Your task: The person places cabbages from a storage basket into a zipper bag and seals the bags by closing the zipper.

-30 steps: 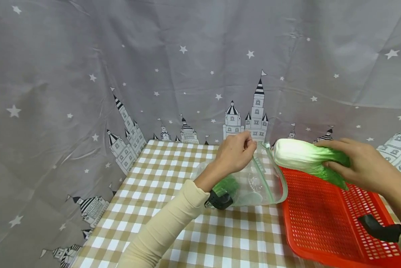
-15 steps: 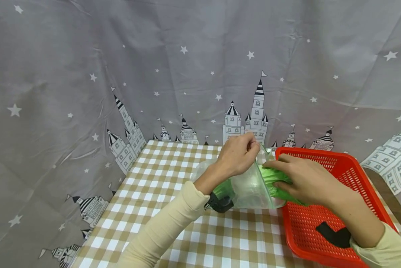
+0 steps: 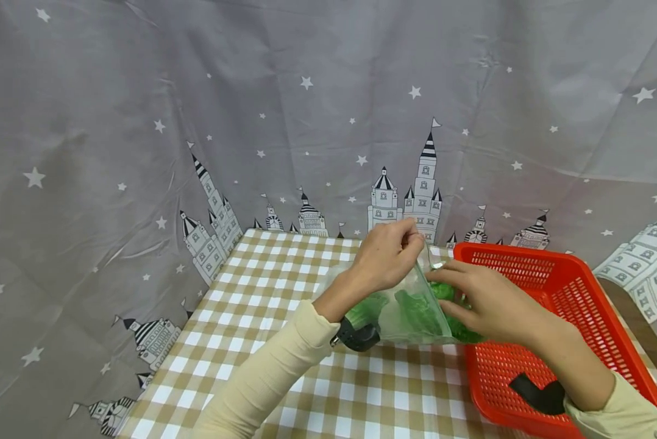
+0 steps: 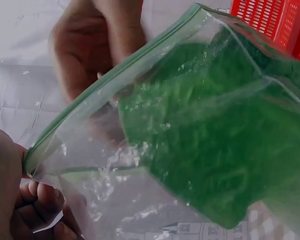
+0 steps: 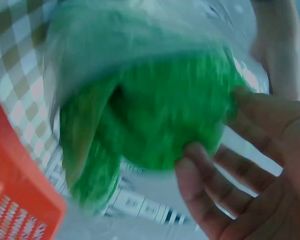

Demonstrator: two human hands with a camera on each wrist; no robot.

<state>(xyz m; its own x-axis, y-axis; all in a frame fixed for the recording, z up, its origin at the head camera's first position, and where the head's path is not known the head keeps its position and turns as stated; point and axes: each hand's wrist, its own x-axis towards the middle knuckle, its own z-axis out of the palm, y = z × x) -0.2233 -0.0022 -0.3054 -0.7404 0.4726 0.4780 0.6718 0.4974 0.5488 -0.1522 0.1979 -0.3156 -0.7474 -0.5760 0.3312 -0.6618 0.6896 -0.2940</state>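
More cabbage — seemingly — inside bag

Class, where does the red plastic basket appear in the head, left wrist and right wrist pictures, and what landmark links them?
Head: red plastic basket, right side, lower half.
Left wrist: red plastic basket, top right corner, cut off.
Right wrist: red plastic basket, lower left, cut off.
Shared landmark: clear zip bag with leafy greens at least partly inside.
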